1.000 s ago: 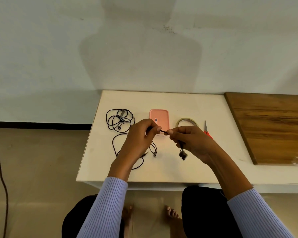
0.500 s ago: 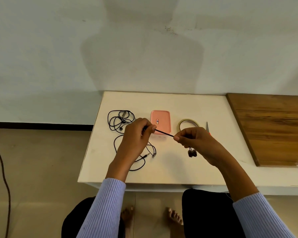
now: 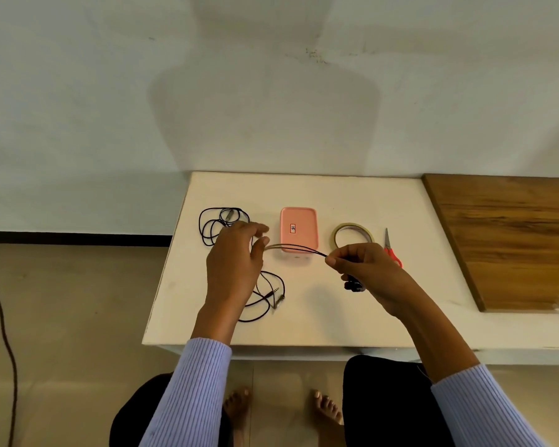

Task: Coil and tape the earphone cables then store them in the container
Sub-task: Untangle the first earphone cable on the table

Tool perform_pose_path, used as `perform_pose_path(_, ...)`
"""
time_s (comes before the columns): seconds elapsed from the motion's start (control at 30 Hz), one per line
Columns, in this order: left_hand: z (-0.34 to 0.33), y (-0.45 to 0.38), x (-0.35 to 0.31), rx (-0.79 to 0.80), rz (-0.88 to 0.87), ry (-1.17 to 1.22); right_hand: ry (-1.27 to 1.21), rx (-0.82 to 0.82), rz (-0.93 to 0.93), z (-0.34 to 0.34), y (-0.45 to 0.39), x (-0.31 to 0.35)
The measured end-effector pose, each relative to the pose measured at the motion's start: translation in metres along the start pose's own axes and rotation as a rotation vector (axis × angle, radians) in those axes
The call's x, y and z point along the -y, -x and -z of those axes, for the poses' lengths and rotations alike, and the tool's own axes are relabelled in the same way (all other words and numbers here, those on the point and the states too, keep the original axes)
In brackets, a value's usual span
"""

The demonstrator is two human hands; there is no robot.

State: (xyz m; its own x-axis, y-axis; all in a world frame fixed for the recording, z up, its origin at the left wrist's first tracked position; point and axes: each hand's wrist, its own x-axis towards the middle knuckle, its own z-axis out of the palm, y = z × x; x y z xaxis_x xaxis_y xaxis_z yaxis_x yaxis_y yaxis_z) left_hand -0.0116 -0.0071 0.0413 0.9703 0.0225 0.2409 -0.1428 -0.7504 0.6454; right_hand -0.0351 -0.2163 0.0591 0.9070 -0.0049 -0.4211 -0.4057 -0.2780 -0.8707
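Floor tiles [image 3: 62, 317] run along the left with a dark cord [image 3: 4, 333] trailing over them, and a plain pale wall [image 3: 271, 91] sits behind a low white table [image 3: 336, 324]. On my feed, going left to right across the tabletop: a loose tangle of black earphone cable [image 3: 211, 224] at the far left, then the pink container [image 3: 299, 230], lid on, then a tape roll [image 3: 352, 234], red-handled scissors [image 3: 391, 250], and a wooden board [image 3: 513, 240] butted against the right edge. The left hand [image 3: 234, 269] has its thumb and fingers pressed together on a second earphone cable [image 3: 299, 248], which stretches over the container's front to the right hand [image 3: 368, 272]. That one pinches the cable between thumb and forefinger, other fingers curled, earbuds [image 3: 353, 286] dangling below it. The rest of that cable loops on the table by the left wrist, jack plug [image 3: 279, 301] lying there I think, it's pretty small.
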Motion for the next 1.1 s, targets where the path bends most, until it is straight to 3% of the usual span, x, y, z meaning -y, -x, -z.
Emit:
perform_pose_path(0.1,-0.004,0.002,-0.013,0.052,-0.086,0.156,-0.014,0.032,0.0,-0.01,-0.001,0.002)
perform_pose_path(0.27,-0.011,0.005,-0.03,0.364,-0.015,0.362,0.002,0.067,0.058,-0.02,-0.003,0.008)
perform_pose_path(0.6,-0.008,0.002,-0.015,0.25,0.059,0.302,-0.092,0.042,0.128,0.003,-0.005,0.004)
perform_pose_path(0.83,-0.012,0.001,-0.011,0.199,0.06,0.286,-0.27,0.012,0.073,-0.003,-0.008,0.002)
perform_pose_path(0.9,-0.012,0.001,-0.005,0.192,0.063,0.287,-0.17,-0.081,0.086,-0.003,-0.013,-0.004)
perform_pose_path(1.0,-0.007,0.001,0.007,0.133,0.11,0.274,0.207,-0.228,0.116,-0.002,-0.025,-0.02)
perform_pose_path(1.1,0.001,0.003,0.021,0.08,0.166,0.228,0.401,-0.209,0.088,-0.007,-0.036,-0.036)
